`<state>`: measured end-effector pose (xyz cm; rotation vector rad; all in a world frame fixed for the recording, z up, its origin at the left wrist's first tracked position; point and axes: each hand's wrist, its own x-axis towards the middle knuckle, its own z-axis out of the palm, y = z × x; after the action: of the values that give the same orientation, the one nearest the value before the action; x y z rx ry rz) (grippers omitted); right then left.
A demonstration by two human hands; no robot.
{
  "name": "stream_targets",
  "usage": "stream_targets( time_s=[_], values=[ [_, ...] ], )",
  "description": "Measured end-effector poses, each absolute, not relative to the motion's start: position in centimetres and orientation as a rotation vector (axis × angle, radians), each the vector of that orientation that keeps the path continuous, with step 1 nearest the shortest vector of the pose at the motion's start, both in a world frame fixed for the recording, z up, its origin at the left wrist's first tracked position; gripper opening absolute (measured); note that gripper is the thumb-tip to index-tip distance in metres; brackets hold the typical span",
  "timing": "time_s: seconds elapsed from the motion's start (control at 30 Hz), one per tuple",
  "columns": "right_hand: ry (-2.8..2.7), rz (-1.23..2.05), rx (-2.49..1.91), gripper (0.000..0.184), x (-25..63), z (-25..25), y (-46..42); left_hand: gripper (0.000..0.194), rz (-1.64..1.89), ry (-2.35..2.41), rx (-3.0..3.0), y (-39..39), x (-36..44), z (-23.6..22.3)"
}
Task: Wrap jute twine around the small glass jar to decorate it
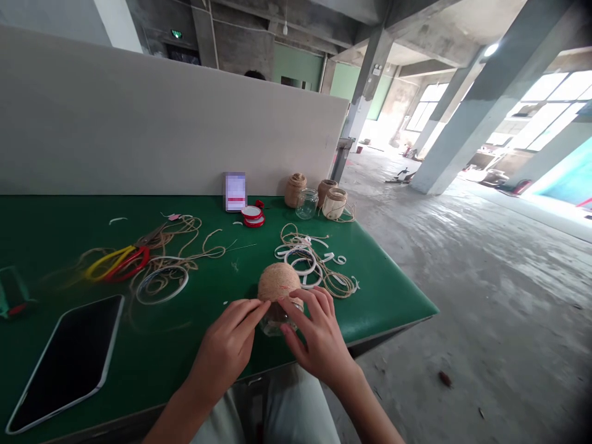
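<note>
Holding a twine-wrapped jar (277, 283): left hand (226, 348), right hand (319, 345).

passage — green workbench (157, 345) between black tablet (65, 364) and left hand (224, 348) | obstacle — jute twine (340, 285) and white rings (300, 262) ahead of right hand (319, 339)

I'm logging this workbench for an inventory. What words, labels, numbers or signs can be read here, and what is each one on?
No text can be read in this view.
Upright phone: the screen is pixelated, with a pink band, and is unreadable.
Green sign on the far wall: too small to read.
Pink paper tag on the green table: too small to tell whether it bears any text.
</note>
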<state>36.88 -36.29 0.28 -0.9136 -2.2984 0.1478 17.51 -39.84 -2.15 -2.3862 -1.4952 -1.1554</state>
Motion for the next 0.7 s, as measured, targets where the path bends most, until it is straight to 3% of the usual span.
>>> stream_targets(
  time_s=[0.7],
  values=[
    [-2.301,0.299,-0.833,0.030,37.1,-0.6,-34.4,0.047,-1.243,-1.502,-2.437,-39.7,17.6,-3.2]
  ],
)
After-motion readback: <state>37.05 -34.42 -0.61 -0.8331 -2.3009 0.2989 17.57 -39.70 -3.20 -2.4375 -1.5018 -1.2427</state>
